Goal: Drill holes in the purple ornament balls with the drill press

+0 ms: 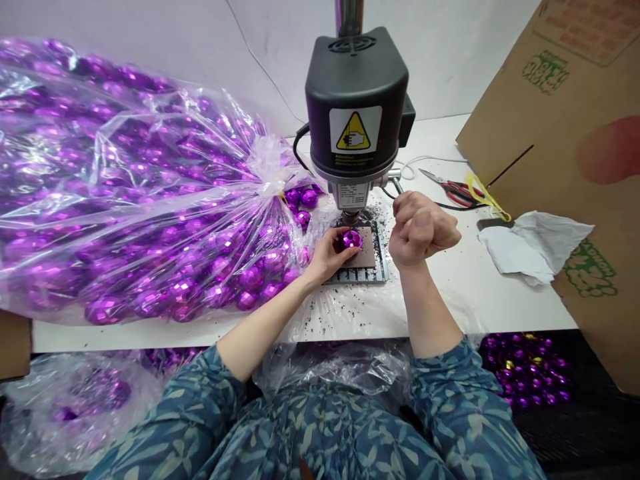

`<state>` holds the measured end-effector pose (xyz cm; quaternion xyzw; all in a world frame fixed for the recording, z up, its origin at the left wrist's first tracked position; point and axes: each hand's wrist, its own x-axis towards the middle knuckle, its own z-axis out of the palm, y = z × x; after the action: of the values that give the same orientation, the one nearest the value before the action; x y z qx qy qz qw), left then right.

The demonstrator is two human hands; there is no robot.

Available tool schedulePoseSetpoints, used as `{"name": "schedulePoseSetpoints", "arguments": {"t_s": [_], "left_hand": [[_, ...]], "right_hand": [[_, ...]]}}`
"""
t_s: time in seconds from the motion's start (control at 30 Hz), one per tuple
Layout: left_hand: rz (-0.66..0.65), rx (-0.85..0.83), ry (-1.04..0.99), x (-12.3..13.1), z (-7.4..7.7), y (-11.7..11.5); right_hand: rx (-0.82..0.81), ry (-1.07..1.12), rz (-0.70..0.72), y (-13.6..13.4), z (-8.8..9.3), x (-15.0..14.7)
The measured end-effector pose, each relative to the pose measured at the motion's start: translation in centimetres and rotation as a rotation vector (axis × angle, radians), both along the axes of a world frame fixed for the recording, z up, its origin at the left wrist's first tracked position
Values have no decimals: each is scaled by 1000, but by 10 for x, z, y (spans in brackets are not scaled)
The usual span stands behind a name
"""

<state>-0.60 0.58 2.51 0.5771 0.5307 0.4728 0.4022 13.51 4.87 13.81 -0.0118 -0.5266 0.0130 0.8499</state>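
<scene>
My left hand (330, 253) pinches a shiny purple faceted ball (353, 240) between thumb and fingers. The ball rests on a flat brownish board (367, 248) that lies on the slotted metal base (381, 267) of a bench drill press (356, 100). Just above the ball is the drill's chuck (351, 217); any bit is hard to make out. To the right of the machine, my right hand (423, 229) is closed in a fist round the end of the feed lever (396, 183), whose grip is hidden by the fingers.
A large clear bag of purple balls (150, 200) fills the left, some loose balls (303, 199) near its tied neck. Dark shavings surround the base. Right are pliers (457, 193), crumpled white paper (530, 247) and a cardboard box (565, 133). More purple balls (525, 373) lie below the table.
</scene>
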Motion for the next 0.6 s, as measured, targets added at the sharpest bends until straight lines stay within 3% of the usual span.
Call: {"name": "schedulePoseSetpoints", "arguments": {"t_s": [0.07, 0.17, 0.3, 0.37, 0.43, 0.53, 0.6], "left_hand": [[2, -11, 3, 2, 1, 1], [41, -34, 32, 5, 7, -1], [95, -76, 78, 2, 31, -28], [-82, -145, 141, -2, 46, -57], [-384, -168, 321, -7, 56, -92], [-750, -70, 663, -12, 60, -139], [-878, 12, 732, -18, 60, -154]], "right_hand": [[-56, -2, -19, -3, 5, 0], [-243, -10, -35, -5, 28, -1], [-473, -49, 17, 1, 61, -1], [-504, -98, -6, 5, 66, 0], [-533, -133, -41, 7, 65, 1], [-534, -120, -16, 7, 60, 3], [-513, -100, 36, 5, 59, 2]]}}
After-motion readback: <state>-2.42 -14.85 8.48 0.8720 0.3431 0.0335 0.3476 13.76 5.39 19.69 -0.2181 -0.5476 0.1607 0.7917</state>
